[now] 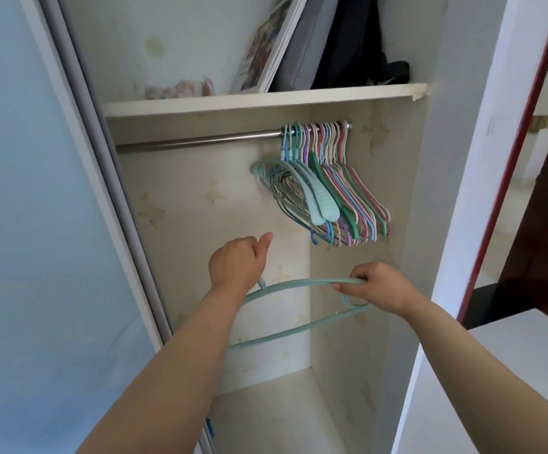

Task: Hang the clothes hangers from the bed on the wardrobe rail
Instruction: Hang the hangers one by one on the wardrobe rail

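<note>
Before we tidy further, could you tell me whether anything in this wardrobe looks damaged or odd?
Yes: the shelf is chipped at its right front corner, and yellowish stains blotch the back wall behind the rail.

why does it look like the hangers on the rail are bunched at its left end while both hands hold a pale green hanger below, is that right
Not quite: the head view shows the hangers on the rail bunched at the right end of the rail. Both the left hand and right hand do hold the pale green hanger below.

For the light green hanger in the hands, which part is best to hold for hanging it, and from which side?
Judging by its pose, hold the light green hanger on the arm beside the hook, from below. The right hand pinches about there, leaving the hook free for the rail.
</note>
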`<state>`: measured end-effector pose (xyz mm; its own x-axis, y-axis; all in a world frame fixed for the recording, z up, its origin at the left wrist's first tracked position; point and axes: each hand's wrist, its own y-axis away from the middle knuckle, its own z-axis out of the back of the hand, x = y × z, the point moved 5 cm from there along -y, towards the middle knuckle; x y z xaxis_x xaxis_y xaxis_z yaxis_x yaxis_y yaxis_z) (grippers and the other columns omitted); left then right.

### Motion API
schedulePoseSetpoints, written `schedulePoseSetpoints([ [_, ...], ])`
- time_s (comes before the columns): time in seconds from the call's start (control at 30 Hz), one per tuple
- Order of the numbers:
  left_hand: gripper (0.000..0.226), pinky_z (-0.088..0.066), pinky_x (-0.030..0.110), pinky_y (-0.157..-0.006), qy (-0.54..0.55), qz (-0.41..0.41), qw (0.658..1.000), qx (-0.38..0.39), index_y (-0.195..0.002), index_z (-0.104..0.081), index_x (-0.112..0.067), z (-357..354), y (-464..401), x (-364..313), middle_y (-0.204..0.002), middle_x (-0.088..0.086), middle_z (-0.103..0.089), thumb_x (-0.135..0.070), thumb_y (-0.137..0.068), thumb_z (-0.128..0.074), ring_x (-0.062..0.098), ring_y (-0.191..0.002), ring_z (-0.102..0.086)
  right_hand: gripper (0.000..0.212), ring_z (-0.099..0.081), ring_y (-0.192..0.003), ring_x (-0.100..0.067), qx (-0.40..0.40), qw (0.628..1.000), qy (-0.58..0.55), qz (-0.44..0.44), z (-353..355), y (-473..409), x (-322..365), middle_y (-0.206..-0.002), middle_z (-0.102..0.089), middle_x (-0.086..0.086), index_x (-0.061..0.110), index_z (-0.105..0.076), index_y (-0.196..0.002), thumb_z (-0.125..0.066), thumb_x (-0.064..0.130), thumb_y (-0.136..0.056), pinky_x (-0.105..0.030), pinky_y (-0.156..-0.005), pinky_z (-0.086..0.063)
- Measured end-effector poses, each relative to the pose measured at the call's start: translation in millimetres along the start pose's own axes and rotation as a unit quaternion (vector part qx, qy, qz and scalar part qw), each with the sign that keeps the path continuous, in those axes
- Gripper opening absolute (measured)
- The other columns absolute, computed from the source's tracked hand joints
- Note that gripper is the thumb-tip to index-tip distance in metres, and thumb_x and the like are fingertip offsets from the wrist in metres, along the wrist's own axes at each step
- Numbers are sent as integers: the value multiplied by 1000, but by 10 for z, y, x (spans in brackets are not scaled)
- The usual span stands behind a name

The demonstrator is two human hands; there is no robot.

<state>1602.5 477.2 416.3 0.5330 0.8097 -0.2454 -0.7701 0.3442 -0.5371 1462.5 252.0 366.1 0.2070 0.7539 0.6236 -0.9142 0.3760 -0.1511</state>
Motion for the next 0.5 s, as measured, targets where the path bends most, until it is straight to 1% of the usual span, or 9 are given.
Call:
schedulePoseSetpoints([
  [0.03, 66, -37, 29, -60, -19, 24, 1000, 6, -79, -61, -17, 21, -44, 6, -80, 6, -65, -62, -95, -16, 29, -76, -59, 47, -43, -55, -15, -5, 1000, 17, 9, 17, 16, 74, -57, -45, 2, 9, -52, -62, -70, 49, -77, -29, -54, -35],
  [0.1, 75, -39, 30, -64, -39, 77, 996, 37, -91, -64, -15, 54, -152, 66, -89, 10, -66, -66, -92, -9, 30, -84, -61, 32, -45, -58, -14, 10, 1000, 6, 24, 34, 50, 222, -60, -47, 4, 12, -56, -65, -66, 38, -82, -29, -57, -37],
  [0.2, 82, -39, 31, -67, -24, 117, 991, 64, -94, -64, -15, 95, -276, 171, -94, 10, -66, -70, -89, -4, 29, -87, -60, 20, -45, -58, -10, 35, 998, -31, 48, 60, 59, 387, -62, -49, 6, 12, -64, -75, -65, 29, -86, -26, -58, -37],
  [0.23, 81, -42, 32, -68, 0, 123, 991, 52, -97, -64, -15, 133, -299, 198, -96, 10, -66, -70, -89, -4, 30, -88, -60, 16, -46, -59, -10, 29, 997, -45, 60, 76, 42, 426, -64, -52, 6, 16, -67, -78, -66, 29, -86, -27, -61, -39],
  [0.3, 69, -45, 35, -74, 83, 133, 988, -14, -108, -59, -17, 240, -302, 252, -110, 9, -61, -65, -93, -12, 33, -95, -60, 3, -54, -65, -14, -2, 992, -90, 85, 122, -1, 492, -72, -61, 6, 27, -69, -85, -67, 29, -86, -33, -69, -45],
  [0.33, 61, -44, 36, -76, 124, 136, 981, -58, -113, -56, -18, 310, -277, 282, -117, 8, -57, -61, -95, -18, 34, -98, -59, 5, -58, -72, -17, -26, 989, -109, 96, 154, -28, 527, -82, -65, 5, 32, -68, -89, -66, 29, -87, -36, -74, -48],
  [0.4, 46, -43, 36, -75, 171, 137, 968, -121, -115, -54, -17, 414, -226, 344, -123, 7, -52, -51, -98, -28, 34, -100, -59, 18, -60, -82, -18, -74, 983, -121, 115, 244, -89, 642, -95, -67, 6, 42, -63, -98, -62, 26, -90, -35, -80, -48],
  [0.47, 32, -42, 35, -73, 178, 133, 967, -128, -109, -56, -15, 406, -208, 405, -118, 7, -53, -40, -99, -39, 34, -98, -59, 27, -59, -78, -19, -116, 978, -114, 132, 351, -184, 843, -93, -65, 2, 45, -56, -110, -55, 22, -95, -32, -74, -47],
  [0.5, 25, -41, 34, -71, 175, 133, 968, -119, -105, -58, -15, 380, -207, 436, -115, 7, -55, -35, -98, -44, 33, -97, -60, 28, -58, -73, -18, -138, 975, -111, 136, 407, -244, 957, -91, -65, 1, 42, -55, -115, -52, 22, -96, -30, -70, -46],
])
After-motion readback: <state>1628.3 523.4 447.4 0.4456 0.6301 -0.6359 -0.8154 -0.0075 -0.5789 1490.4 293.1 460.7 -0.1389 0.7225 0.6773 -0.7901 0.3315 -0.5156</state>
